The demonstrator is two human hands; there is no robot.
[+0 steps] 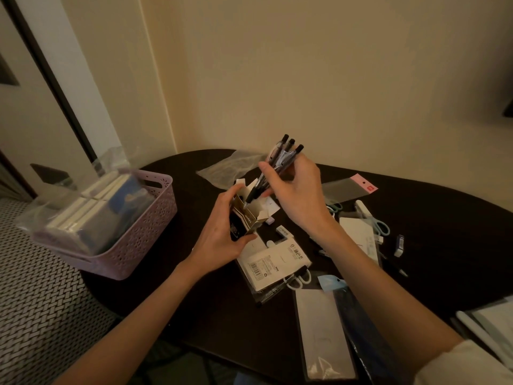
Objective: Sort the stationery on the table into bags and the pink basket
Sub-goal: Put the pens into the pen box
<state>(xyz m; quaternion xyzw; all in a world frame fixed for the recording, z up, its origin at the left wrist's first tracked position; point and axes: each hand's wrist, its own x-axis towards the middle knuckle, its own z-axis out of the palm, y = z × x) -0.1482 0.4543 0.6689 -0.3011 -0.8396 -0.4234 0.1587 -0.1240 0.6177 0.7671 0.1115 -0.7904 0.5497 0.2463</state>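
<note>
Pink lattice basket (144,232); dark table (444,218); black pens (280,159).

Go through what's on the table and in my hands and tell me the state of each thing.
Pen box: open at the top, held by the left hand.
Pens: bunched in the right hand, tips at the box mouth.
Pink basket: holding bagged items.
Blue scissors: lying on the table.

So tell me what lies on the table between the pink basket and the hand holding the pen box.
In the head view, only bare dark table shows between the pink basket and the left hand gripping the pen box.
</note>
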